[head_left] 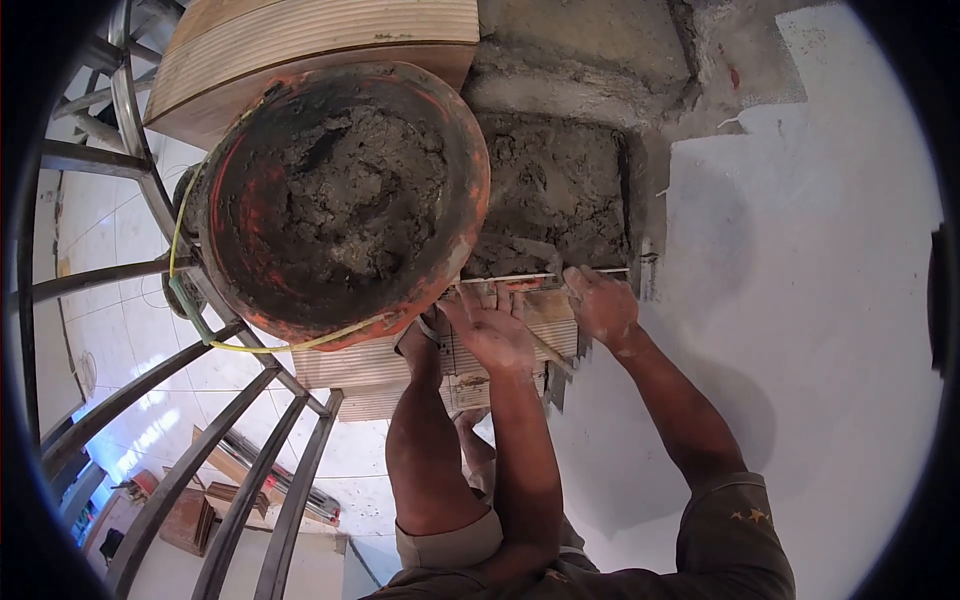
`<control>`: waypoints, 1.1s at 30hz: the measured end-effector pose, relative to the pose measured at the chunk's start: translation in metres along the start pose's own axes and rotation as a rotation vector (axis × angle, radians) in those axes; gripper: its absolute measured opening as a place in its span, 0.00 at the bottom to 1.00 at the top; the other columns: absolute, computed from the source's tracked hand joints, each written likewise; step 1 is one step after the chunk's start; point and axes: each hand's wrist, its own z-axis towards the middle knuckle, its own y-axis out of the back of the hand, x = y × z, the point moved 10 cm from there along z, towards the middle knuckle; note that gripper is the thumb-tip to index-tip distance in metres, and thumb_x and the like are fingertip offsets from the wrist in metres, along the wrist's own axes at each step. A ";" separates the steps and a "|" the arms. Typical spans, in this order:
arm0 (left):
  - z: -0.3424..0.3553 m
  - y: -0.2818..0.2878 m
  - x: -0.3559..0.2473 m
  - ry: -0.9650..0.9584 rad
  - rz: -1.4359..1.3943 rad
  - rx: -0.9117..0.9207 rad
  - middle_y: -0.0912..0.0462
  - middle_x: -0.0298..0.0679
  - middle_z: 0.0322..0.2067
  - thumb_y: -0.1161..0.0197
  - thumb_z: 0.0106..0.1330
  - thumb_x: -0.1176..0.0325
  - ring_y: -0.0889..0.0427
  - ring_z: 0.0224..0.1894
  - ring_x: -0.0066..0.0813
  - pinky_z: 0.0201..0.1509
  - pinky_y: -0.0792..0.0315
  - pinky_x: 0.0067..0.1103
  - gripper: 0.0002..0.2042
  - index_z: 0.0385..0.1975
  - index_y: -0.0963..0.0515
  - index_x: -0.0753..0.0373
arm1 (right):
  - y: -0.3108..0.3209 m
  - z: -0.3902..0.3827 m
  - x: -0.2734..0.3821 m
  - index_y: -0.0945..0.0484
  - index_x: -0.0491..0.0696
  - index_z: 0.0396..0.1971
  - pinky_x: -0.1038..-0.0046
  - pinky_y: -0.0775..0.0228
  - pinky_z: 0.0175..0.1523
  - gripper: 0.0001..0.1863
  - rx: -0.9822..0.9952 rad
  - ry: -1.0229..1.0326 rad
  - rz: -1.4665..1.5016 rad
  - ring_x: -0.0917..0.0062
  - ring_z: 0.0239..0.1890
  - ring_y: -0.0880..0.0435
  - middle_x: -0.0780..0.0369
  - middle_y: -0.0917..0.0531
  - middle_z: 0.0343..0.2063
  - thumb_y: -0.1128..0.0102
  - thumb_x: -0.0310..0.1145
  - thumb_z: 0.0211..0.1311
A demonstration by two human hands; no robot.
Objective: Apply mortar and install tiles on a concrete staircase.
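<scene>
Palm up, my left hand point(493, 328) has its fingers stretched toward the thin pale edge of an upright tile point(535, 283) at the front of a step. My right hand point(603, 305) is closed at the right end of that edge; what its fingers grip is hidden. Behind the edge, wet grey mortar point(560, 185) fills the step. A mortar-smeared flat tool point(515, 248), perhaps a trowel, lies on it just left of my right hand. Close on the left stands an orange-rimmed tub point(475, 200) holding more mortar point(365, 190).
Wood-patterned tiles cover the upper step point(320, 35) and the lower step point(350, 365). A yellow handle point(280, 349) loops off the tub. Metal railing bars point(180, 480) run along the left. A white wall point(800, 300) borders the stairs on the right. My foot is on the lower step.
</scene>
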 end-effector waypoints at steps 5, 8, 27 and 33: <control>0.001 -0.001 -0.001 0.000 0.007 -0.002 0.59 0.40 0.79 0.49 0.64 0.22 0.50 0.78 0.45 0.80 0.59 0.42 0.59 0.80 0.64 0.61 | 0.001 0.005 -0.007 0.24 0.53 0.51 0.56 0.21 0.43 0.20 -0.068 0.076 -0.044 0.58 0.42 0.13 0.59 0.17 0.44 0.35 0.35 0.57; 0.001 0.001 -0.003 -0.015 0.016 -0.027 0.56 0.41 0.78 0.48 0.62 0.22 0.48 0.77 0.46 0.80 0.58 0.42 0.60 0.80 0.64 0.60 | 0.002 0.007 -0.010 0.23 0.54 0.47 0.54 0.21 0.39 0.14 -0.104 0.101 -0.078 0.58 0.40 0.13 0.61 0.16 0.45 0.38 0.39 0.63; -0.004 -0.006 0.001 0.023 -0.014 0.018 0.54 0.32 0.79 0.44 0.62 0.24 0.48 0.78 0.45 0.79 0.55 0.43 0.55 0.81 0.57 0.52 | 0.007 0.008 -0.009 0.23 0.55 0.46 0.60 0.23 0.38 0.15 -0.139 0.215 -0.058 0.66 0.39 0.13 0.65 0.21 0.40 0.37 0.39 0.59; 0.008 0.013 -0.012 0.020 -0.062 0.006 0.48 0.33 0.77 0.44 0.63 0.25 0.45 0.77 0.47 0.79 0.52 0.44 0.53 0.80 0.53 0.53 | -0.001 0.012 -0.010 0.24 0.55 0.46 0.60 0.23 0.40 0.17 -0.052 0.176 -0.066 0.65 0.42 0.14 0.65 0.21 0.41 0.35 0.45 0.61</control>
